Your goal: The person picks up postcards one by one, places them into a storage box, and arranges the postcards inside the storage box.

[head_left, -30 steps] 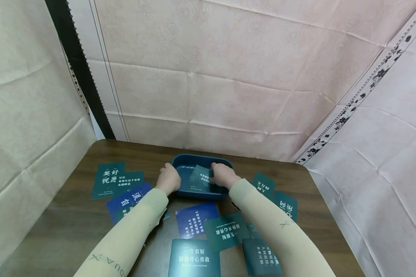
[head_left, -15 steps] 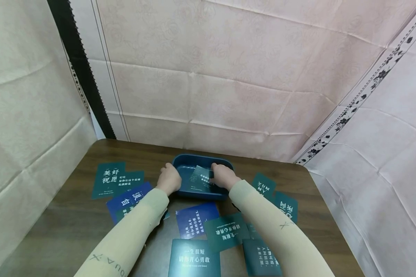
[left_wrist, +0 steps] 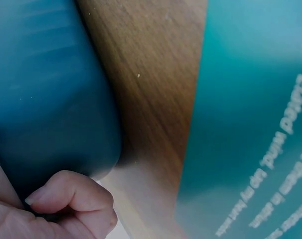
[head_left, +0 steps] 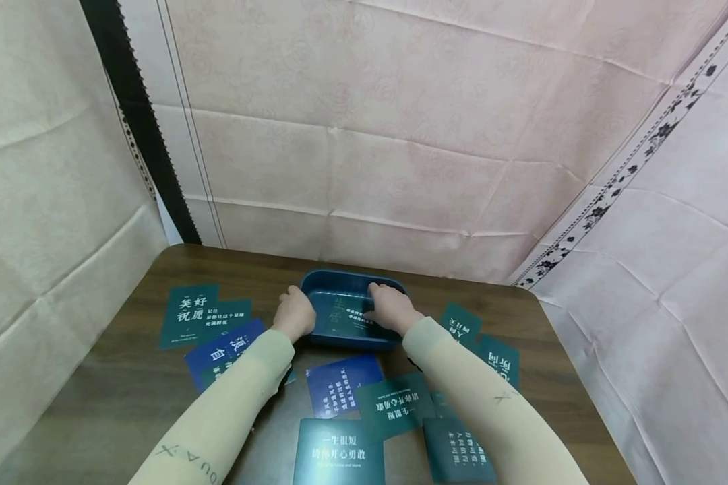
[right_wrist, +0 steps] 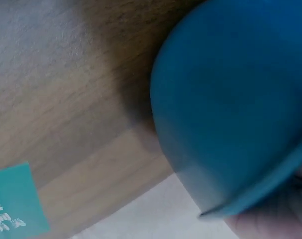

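A dark blue oblong tray [head_left: 324, 278] stands near the back of the table. My left hand [head_left: 294, 315] grips its left end, with a thumb and bent finger at the wall in the left wrist view. Over the right rim reaches my right hand [head_left: 391, 310], its curled fingers pinching the right end of a dark green card [head_left: 342, 320] with white writing. That card lies low against the tray floor, and its right edge is hidden by the fingers. In the right wrist view, the tray [right_wrist: 226, 99] covers most of that hand.
Green cards [head_left: 188, 316] and a blue card [head_left: 221, 350] overlap on the left. In front lie another blue card [head_left: 340, 387] and several green cards [head_left: 397, 404], partly under the right forearm. Cloth [head_left: 364, 168] hangs behind the wooden table [head_left: 121, 377].
The card in the tray has tipped down from a raised, paler slant to nearly flat, its left edge shifting left. Both hands and the tray have stayed almost in place.
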{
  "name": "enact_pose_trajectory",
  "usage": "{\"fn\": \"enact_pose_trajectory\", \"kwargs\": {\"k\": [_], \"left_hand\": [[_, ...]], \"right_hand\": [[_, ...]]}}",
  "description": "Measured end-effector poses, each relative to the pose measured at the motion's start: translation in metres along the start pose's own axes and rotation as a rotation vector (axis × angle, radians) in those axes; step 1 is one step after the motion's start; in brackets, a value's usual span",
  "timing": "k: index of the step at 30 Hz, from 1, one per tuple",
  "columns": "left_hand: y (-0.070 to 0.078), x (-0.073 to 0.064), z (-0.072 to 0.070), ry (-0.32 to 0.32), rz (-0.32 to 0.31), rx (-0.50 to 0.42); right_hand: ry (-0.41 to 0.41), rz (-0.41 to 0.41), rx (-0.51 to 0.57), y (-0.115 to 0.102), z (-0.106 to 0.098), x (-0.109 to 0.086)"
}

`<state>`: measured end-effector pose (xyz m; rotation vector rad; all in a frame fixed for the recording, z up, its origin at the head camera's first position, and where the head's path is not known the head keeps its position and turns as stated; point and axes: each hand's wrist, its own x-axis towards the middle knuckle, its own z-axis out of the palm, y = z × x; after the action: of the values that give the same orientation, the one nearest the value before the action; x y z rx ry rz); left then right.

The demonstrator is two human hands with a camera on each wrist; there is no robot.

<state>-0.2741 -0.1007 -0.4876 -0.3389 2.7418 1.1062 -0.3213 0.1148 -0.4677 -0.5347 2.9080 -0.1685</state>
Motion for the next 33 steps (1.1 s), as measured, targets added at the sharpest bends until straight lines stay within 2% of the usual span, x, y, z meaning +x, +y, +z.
{"fn": "enact_pose_trajectory", "kwargs": {"k": [4,8,14,21,26,30,33], "left_hand": [[0.000,0.001,0.000,-0.001,0.003,0.001],[0.000,0.002,0.001,-0.005,0.002,0.002],[0.001,0.003,0.002,-0.015,-0.008,0.006],[0.002,0.002,0.000,-0.025,-0.019,0.020],[0.002,0.001,0.000,-0.020,-0.010,0.016],[0.001,0.001,-0.001,-0.016,-0.013,0.019],[0.001,0.001,0.000,-0.014,-0.010,0.017]], "right_hand": [[0.052,-0.030,0.063,0.005,-0.014,-0.006],[0.103,-0.027,0.182,0.017,-0.034,-0.015],[0.141,0.030,0.334,0.048,-0.058,-0.029],[0.140,0.045,0.399,0.088,-0.067,-0.043],[0.090,0.058,0.399,0.118,-0.069,-0.053],[-0.025,0.114,0.391,0.139,-0.058,-0.061],[-0.103,0.164,0.340,0.152,-0.046,-0.066]]}}
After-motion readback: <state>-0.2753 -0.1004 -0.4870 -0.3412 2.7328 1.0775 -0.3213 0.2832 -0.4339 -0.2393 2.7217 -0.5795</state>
